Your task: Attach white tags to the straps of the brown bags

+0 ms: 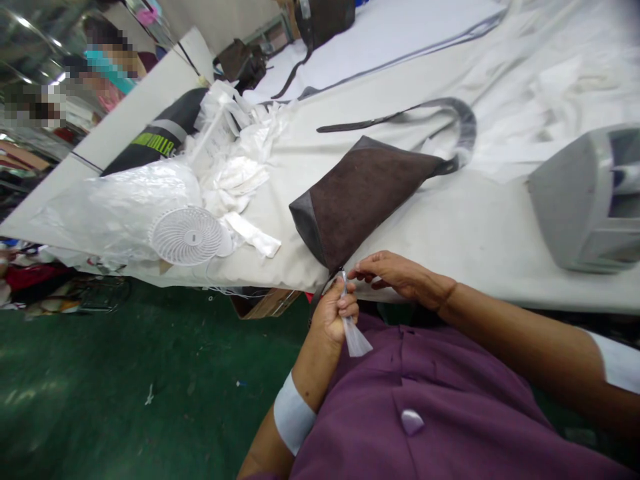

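Brown bag (370, 193) lies by near edge of worktop (485, 247), corner within easy reach. Left hand (331, 313) closes round plastic strip (356, 339), seemingly steadying it; right hand (400, 275) half-curled alongside, grip unclear.

dark brown bag (367, 193) with a blackish end panel, plain purple shirt (425, 400), solid green floor (150, 373), white fan (187, 235) with a swirly grille at left, lime lettering on a black-and-grey bundle (160, 133) upper left
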